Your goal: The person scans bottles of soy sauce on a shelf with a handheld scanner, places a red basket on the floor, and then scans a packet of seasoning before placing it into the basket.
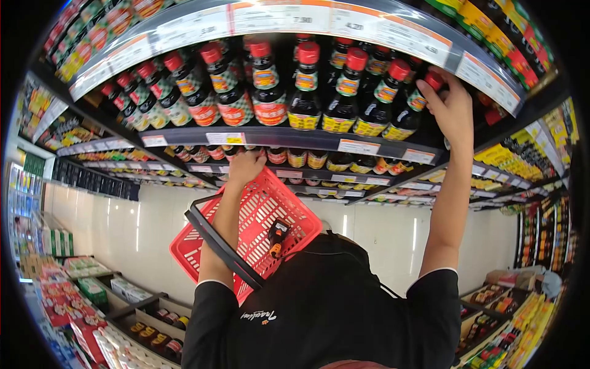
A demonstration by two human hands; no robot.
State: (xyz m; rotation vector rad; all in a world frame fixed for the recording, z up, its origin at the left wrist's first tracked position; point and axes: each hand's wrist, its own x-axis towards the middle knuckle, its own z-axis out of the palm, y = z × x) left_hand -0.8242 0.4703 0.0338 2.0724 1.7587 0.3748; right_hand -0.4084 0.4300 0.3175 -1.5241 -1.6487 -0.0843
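My right hand (448, 104) reaches up to the right end of the upper shelf. Its fingers are closed round the red cap of a dark sauce bottle (405, 117), which stands in a row of similar bottles. At the front of a lower shelf is my left hand (247, 167), fingers curled; what it grips, if anything, is hidden. A red plastic basket (295, 203) hangs at my left arm, its black handle (224, 249) across the forearm. Inside the basket lies a small black and orange object (278, 237).
Price tags line the shelf edge (295, 138) below the bottles. More bottles fill the lower shelves and the racks at the right (513, 154). Behind are display bins with bottles (153, 332) and red packages (61, 301). The pale floor (393, 234) shows below the shelves.
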